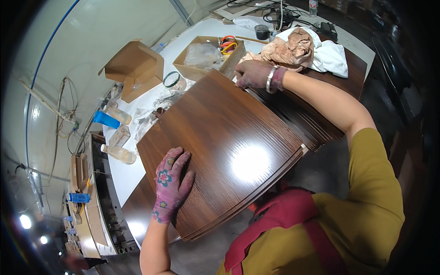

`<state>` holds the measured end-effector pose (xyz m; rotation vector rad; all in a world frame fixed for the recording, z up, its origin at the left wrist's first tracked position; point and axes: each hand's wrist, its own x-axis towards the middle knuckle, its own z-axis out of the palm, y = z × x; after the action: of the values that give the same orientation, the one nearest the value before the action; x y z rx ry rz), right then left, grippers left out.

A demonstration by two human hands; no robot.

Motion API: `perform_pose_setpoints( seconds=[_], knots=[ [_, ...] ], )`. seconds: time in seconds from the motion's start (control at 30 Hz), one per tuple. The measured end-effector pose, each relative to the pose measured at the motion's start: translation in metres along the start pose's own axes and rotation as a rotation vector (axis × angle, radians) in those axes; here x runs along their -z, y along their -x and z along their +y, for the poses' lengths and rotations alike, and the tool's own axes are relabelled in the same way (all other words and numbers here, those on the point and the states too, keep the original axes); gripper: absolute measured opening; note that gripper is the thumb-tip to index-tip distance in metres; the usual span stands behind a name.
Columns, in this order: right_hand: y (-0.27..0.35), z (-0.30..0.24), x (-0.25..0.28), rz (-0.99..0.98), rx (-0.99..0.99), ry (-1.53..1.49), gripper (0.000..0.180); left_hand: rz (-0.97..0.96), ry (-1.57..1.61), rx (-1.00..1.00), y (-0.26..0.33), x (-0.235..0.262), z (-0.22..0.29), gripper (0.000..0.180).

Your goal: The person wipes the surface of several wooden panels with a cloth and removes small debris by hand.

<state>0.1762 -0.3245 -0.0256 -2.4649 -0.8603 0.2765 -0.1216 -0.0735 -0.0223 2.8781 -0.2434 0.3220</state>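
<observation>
A stack of dark brown wood-grain panels lies in front of me, with a bright light reflection on its top. My left hand, in a pink flowered glove, rests with fingers stretched out on the top panel near its left edge. At the far right corner of that panel is my right hand, in a stained purple glove with a bracelet at the wrist. Its fingers are curled closed, and what they hold, if anything, is hidden. Beside it sits a second stack of dark panels, partly under my right arm.
Behind the panels are an open cardboard box, a carton with a plastic bag, and a roll of tape. A brown-stained cloth lies at the back right. Bottles and a blue cup line the left side.
</observation>
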Motion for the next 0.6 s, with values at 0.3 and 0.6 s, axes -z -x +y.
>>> perform_pose_setpoints(
  seconds=[0.3,0.6],
  knots=[
    [0.150,-0.019,0.015,-0.058,-0.138,0.054,0.026,0.018,0.043,-0.032,0.006,-0.005,-0.005,0.043],
    [0.282,-0.048,0.020,-0.003,-0.326,-0.042,0.021,-0.069,-0.056,-0.089,0.023,-0.002,0.000,0.051]
  ],
)
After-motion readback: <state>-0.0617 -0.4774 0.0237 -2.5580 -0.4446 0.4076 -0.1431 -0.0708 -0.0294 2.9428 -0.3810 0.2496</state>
